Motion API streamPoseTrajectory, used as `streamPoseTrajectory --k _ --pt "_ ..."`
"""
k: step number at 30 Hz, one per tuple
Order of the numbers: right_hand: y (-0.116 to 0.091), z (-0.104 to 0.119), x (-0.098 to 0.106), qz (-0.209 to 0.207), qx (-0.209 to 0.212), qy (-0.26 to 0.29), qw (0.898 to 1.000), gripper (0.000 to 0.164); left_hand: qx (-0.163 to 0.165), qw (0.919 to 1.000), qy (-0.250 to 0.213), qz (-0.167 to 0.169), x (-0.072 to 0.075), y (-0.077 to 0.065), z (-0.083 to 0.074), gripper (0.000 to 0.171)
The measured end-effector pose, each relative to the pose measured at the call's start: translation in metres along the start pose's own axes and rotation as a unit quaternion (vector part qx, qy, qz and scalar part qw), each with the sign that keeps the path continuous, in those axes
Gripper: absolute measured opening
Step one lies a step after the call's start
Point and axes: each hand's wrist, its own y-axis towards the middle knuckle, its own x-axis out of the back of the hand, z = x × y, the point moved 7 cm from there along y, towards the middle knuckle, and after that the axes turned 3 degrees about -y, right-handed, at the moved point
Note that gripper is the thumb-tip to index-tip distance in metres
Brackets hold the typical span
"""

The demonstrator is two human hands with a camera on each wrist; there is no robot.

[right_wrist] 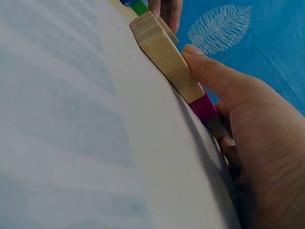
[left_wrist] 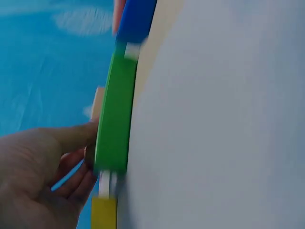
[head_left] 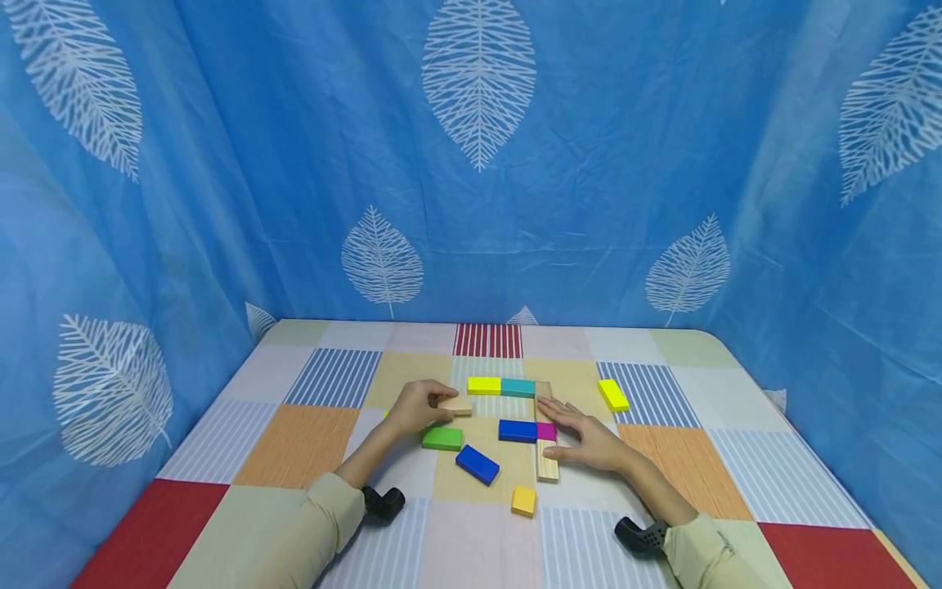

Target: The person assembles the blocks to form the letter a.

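Note:
My left hand (head_left: 414, 407) pinches a plain wooden block (head_left: 456, 406) between thumb and fingers, behind a green block (head_left: 443, 438). In the left wrist view the green block (left_wrist: 116, 109) hides most of that piece. My right hand (head_left: 589, 439) lies along a column of blocks with its fingers extended. Its fingertips touch the far wooden block (head_left: 543, 391), and its thumb rests at the near wooden block (head_left: 548, 462). Between these two sits a magenta block (head_left: 546, 431). A blue block (head_left: 518, 431) abuts the magenta one from the left.
A yellow block (head_left: 484, 385) and a teal block (head_left: 518, 388) form a row at the back. Another blue block (head_left: 477, 465) lies slanted in front, near an orange-yellow block (head_left: 524, 501). A loose yellow block (head_left: 613, 395) is to the right. Patchwork cloth (head_left: 309, 446) covers the table.

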Motion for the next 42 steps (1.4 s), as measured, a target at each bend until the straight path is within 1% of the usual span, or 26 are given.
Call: streamPoseTrajectory --k 2,4,7,10,13,20,26,33,42 --pt "0.0 0.0 0.0 -0.001 0.001 -0.003 1.0 0.078 0.01 0.9999 -0.006 -0.012 -0.006 -0.002 -0.007 0.031" --pt "0.0 0.0 0.0 -0.002 0.003 -0.005 1.0 0.078 0.016 0.9997 -0.01 -0.014 -0.013 -0.003 -0.012 0.031" --pt "0.001 0.001 0.0 -0.002 0.004 -0.005 1.0 0.078 0.02 0.9997 -0.015 0.002 -0.021 -0.005 -0.017 0.031" --pt "0.001 0.0 0.0 -0.002 0.004 -0.008 1.0 0.078 0.019 0.9995 -0.021 0.011 -0.025 -0.007 -0.02 0.031" --pt "0.001 0.0 0.0 -0.003 0.005 -0.01 1.0 0.078 0.023 0.9993 -0.025 0.016 -0.028 -0.008 -0.021 0.031" --pt "0.002 0.0 0.0 -0.001 0.011 -0.007 1.0 0.079 0.062 0.9969 -0.039 0.029 -0.033 -0.018 -0.019 0.031" --pt "0.001 0.0 0.002 -0.002 0.015 -0.004 1.0 0.078 0.061 0.9967 -0.046 0.026 -0.035 -0.021 -0.022 0.03" --pt "0.001 -0.001 0.002 -0.003 0.018 -0.002 1.0 0.079 0.066 0.997 -0.036 0.021 -0.037 -0.017 -0.024 0.029" --pt "0.001 -0.001 0.002 -0.005 0.018 0.001 1.0 0.08 0.073 0.9967 -0.032 0.019 -0.038 -0.015 -0.026 0.027"
